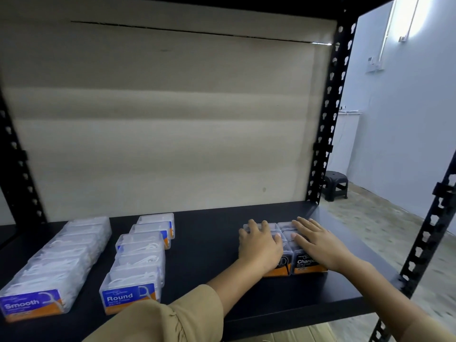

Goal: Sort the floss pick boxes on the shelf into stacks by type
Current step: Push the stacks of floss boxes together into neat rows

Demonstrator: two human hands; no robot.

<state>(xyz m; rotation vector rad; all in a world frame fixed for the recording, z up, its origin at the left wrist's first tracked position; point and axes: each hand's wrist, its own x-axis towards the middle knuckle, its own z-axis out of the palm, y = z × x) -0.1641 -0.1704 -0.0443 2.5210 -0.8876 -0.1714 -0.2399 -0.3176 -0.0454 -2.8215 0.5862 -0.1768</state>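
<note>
On the black shelf (209, 243) both hands lie flat on the Charcoal boxes (306, 262) at the right — left hand (260, 245) and right hand (318, 243), fingers (302, 227) spread wide, gripping nothing. The Round boxes (138, 262) stand in the middle, and the Smooth boxes (56, 262) at the far left.

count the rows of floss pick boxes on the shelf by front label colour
blue-label rows: 2 (Smooth row, Round row)
black-label rows: 2 (partly hidden row under the left hand, Charcoal row under the right hand)
total: 4
</note>
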